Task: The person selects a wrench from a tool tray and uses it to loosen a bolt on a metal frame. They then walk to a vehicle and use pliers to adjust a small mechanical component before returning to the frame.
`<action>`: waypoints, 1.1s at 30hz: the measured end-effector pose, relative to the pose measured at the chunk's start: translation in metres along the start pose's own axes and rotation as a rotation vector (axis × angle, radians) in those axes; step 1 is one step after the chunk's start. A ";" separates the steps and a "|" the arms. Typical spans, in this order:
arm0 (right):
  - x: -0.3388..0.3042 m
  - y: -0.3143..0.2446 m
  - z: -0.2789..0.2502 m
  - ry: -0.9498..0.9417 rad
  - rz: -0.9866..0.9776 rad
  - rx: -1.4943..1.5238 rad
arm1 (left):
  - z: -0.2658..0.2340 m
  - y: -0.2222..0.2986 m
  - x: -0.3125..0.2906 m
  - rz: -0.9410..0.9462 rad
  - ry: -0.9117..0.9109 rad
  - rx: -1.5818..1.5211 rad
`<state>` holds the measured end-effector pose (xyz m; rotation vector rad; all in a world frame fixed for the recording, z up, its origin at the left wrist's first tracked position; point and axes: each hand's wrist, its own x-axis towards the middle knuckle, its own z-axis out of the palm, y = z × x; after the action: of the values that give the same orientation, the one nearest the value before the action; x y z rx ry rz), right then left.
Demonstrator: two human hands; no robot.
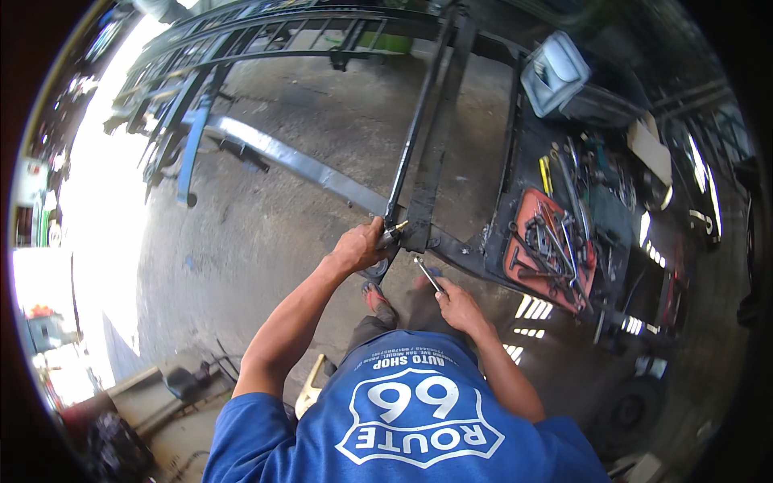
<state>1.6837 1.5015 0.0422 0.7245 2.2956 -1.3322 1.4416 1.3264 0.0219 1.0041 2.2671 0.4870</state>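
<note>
My left hand [358, 247] is closed around a short silver cylindrical piece [390, 237] with a brass-coloured tip, right beside the lower end of a long dark metal bar [410, 133]. Whether the piece is fixed to the bar cannot be told. In my right hand [461, 307] is a slim metal wrench [427, 274], its head pointing up and left toward the frame joint. A gap separates the wrench head from the silver piece. My fingers hide part of both objects.
A red tray [523, 241] heaped with hand tools lies on the dark bench at right, near a yellow-handled tool [546, 175]. Behind it sits a pale blue plastic container [557, 72]. A silver metal beam [298, 161] crosses to the left, with a ladder-like steel frame [233, 36] beyond.
</note>
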 end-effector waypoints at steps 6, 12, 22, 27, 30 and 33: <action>0.002 0.002 0.013 0.092 0.162 0.194 | -0.019 -0.023 0.067 0.068 -0.072 0.195; 0.021 -0.024 0.035 0.114 0.090 0.352 | -0.051 -0.072 0.083 0.171 -0.241 0.325; 0.056 -0.066 0.073 0.383 0.067 0.502 | -0.099 -0.106 0.134 -0.043 -0.725 -0.113; 0.063 -0.113 0.123 0.613 0.271 0.643 | -0.099 -0.132 0.163 0.159 -0.978 -0.460; 0.052 -0.149 0.156 0.858 0.447 0.765 | -0.087 -0.137 0.154 -0.095 -1.195 -0.571; 0.044 -0.181 0.190 0.981 0.709 0.934 | -0.069 -0.125 0.130 -0.399 -1.372 -0.675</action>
<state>1.5528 1.2704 0.0506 2.6443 1.3997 -1.8241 1.2606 1.3381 -0.0436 0.2799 0.8882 0.2093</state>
